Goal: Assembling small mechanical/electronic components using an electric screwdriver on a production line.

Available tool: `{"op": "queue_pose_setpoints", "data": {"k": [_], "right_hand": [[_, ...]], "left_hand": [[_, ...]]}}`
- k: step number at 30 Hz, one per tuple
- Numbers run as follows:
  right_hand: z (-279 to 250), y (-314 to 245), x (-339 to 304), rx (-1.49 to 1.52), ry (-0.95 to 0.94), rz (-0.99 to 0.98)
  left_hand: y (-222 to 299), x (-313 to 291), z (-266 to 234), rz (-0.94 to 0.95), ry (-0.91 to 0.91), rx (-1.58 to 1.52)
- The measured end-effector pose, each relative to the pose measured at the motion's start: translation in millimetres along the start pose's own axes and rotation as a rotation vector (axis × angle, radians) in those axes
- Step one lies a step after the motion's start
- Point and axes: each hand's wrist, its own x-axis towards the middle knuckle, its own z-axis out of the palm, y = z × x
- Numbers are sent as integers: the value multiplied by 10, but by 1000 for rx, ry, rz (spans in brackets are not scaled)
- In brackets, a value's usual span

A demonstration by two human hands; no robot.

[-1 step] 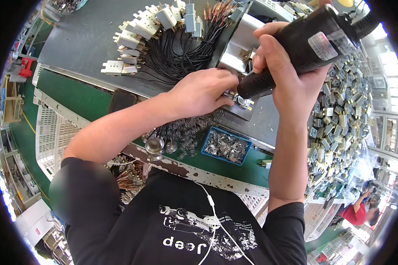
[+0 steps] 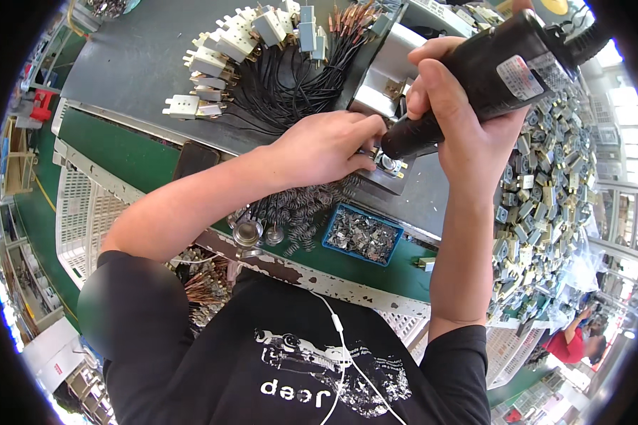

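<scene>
My right hand (image 2: pixel 461 117) is wrapped round a black electric screwdriver (image 2: pixel 500 71), which is tilted with its nose down and to the left. The nose is right above a small metal part with brass tabs (image 2: pixel 388 164), which sits on a metal block (image 2: pixel 390 185) at the bench edge. From the left, my left hand (image 2: pixel 333 150) pinches this part between thumb and fingers. The screwdriver's nose covers some of the part, so whether the tip touches a screw cannot be seen. Just behind both hands stands a shiny bent metal plate (image 2: pixel 386 67).
Cream and grey switch-like units (image 2: pixel 234 39) with black wires (image 2: pixel 290 92) lie at the back left. Near me are coiled springs (image 2: pixel 301 209), a metal cup (image 2: pixel 247 234) and a blue tray (image 2: pixel 326 244) of small metal pieces. A large pile of units (image 2: pixel 539 198) covers the right.
</scene>
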Motion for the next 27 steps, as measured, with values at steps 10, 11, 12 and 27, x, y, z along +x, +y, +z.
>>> {"op": "queue_pose_setpoints", "data": {"k": [10,11,12,27], "right_hand": [[124,-2,-166,-40,51,-139],[119,-2,-166,-43,52,-135],[121,-3,-166,-59,52,-140],[11,-192,-182,-177,175,-204]], "left_hand": [[8,133,-111,-46,-375,128],[3,145,-105,-46,-377,123],[2,152,-106,-31,-374,125],[17,19,-66,129,-250,245]]}}
